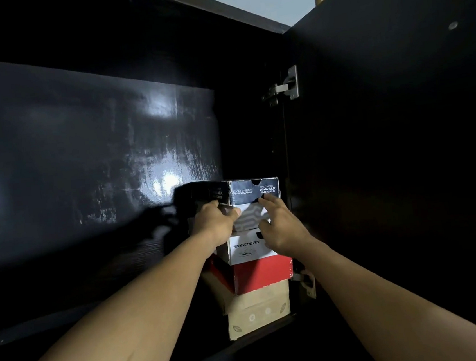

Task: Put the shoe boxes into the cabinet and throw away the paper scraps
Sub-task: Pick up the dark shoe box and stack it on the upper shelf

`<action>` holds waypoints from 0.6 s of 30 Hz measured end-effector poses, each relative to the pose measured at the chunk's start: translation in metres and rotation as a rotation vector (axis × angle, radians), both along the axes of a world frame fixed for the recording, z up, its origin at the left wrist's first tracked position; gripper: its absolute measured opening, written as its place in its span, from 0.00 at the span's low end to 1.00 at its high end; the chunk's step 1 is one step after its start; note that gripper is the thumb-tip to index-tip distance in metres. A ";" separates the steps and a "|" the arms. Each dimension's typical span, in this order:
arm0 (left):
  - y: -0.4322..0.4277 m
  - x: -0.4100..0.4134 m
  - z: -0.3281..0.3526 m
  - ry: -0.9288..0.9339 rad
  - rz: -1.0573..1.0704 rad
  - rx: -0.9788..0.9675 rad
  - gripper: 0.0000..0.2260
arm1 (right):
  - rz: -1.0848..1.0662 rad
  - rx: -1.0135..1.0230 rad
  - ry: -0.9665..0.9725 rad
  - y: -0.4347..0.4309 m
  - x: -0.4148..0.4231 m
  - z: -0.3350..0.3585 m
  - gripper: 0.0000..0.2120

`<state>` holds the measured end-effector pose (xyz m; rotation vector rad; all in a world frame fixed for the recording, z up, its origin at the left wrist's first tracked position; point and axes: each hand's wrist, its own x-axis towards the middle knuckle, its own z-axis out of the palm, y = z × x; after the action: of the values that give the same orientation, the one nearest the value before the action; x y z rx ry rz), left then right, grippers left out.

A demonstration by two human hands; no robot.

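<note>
Most of the cabinet [88, 166] interior was lost in darkness. The dark blue box [254, 191] read "SKECHERS PERFORMANCE" and "WALK SANDALS"; it topped a cardboard stack in the right corner, over a white box [245, 248] marked "SKECHERS", a red box [258, 275] and a tan box [258, 313]. Your left hand [216, 222] and right hand [279, 224] pressed loosely spread fingers against its front.

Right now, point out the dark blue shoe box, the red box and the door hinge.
dark blue shoe box [254, 191]: head view, front label face.
red box [263, 274]: head view, front face.
door hinge [284, 85]: head view, metal arm.
</note>
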<state>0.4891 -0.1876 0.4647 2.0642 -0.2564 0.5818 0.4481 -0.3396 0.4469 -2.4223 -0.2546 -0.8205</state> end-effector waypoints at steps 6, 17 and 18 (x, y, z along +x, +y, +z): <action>0.022 -0.027 0.001 -0.018 -0.029 0.024 0.28 | -0.016 0.083 -0.018 -0.005 -0.034 0.001 0.22; 0.041 -0.163 -0.024 0.020 -0.087 0.253 0.25 | -0.063 0.150 0.102 -0.015 -0.191 -0.019 0.18; 0.039 -0.177 -0.033 0.040 -0.113 0.269 0.24 | -0.074 0.154 0.117 -0.017 -0.205 -0.026 0.19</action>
<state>0.3125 -0.1490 0.4316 2.2991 -0.4449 0.4566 0.2430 -0.3568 0.4208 -2.3352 -0.0555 -0.7007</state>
